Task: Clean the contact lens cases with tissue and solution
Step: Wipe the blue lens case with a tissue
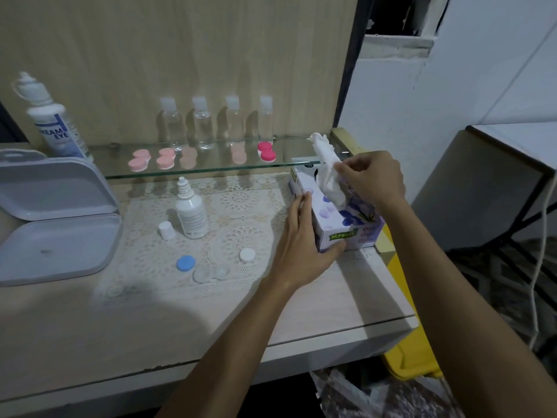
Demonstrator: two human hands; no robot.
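A purple flowered tissue box [346, 224] stands at the table's right. My left hand [301, 239] grips its near left side. My right hand [369, 176] pinches a white tissue [327, 167] that sticks up out of the box's slot. On the lace mat [241, 206] lies an open clear lens case [211, 273], with a blue cap [186, 263] to its left and a white cap [247, 254] to its right. A small white solution bottle [190, 209] stands uncapped behind them, its cap [166, 230] beside it.
A glass shelf [211, 167] at the back carries several pink lens cases, one bright pink case [266, 152] and several clear bottles. A large solution bottle [51, 122] and an open grey box [54, 218] are at the left. A yellow bin [407, 351] sits below the table's right edge.
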